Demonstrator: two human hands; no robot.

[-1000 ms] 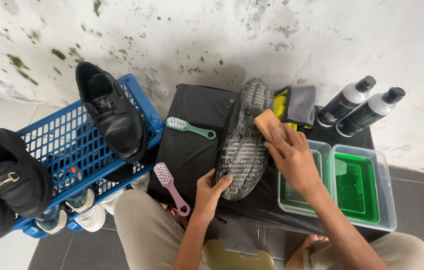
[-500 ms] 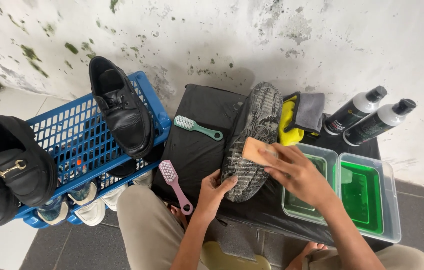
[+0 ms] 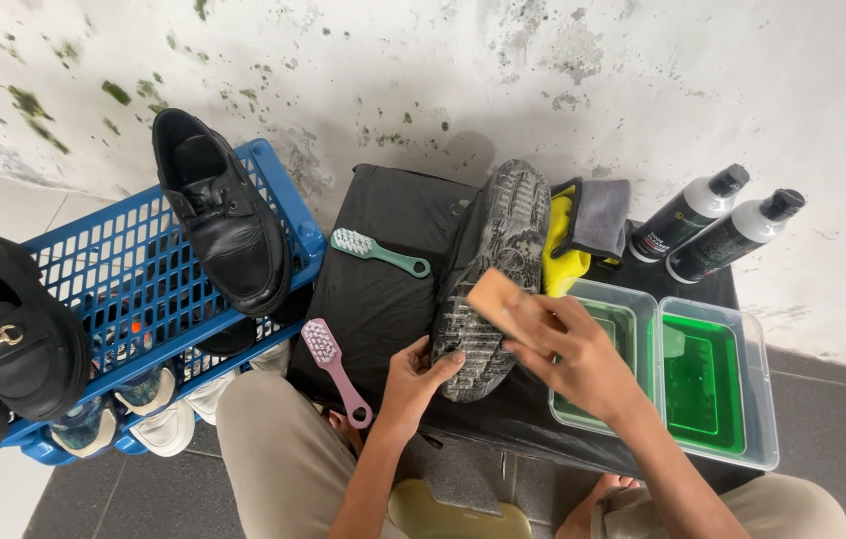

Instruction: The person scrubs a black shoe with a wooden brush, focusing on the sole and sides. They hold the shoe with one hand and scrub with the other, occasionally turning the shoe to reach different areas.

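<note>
My left hand (image 3: 421, 371) cups the near end of the grey rubber-soled shoe (image 3: 491, 274), which lies sole-up on the black covered surface (image 3: 383, 289); my fingers curl shut around its edge to steady it. My right hand (image 3: 567, 351) sits just right of the shoe's middle, fingers closed around a tan wooden-backed brush block (image 3: 495, 299) pressed against the tread. The shoe's long axis runs from my left hand up and away toward the stained white wall (image 3: 503, 70), tilting slightly right, so the untouched far stretch of sole lies straight ahead of the brush, nearer my right hand.

Left of the shoe lie a pink-handled brush (image 3: 335, 369) and, farther off, a teal-handled brush (image 3: 379, 254). Right of it stand two clear plastic tubs of green liquid (image 3: 707, 384). Beyond those, beside the shoe's far end, are a yellow cloth (image 3: 561, 255), a grey cloth (image 3: 599, 215) and two dark bottles with white shoulders (image 3: 712, 225). Well left, a black leather shoe (image 3: 223, 225) rests on a blue plastic crate (image 3: 133, 299).
</note>
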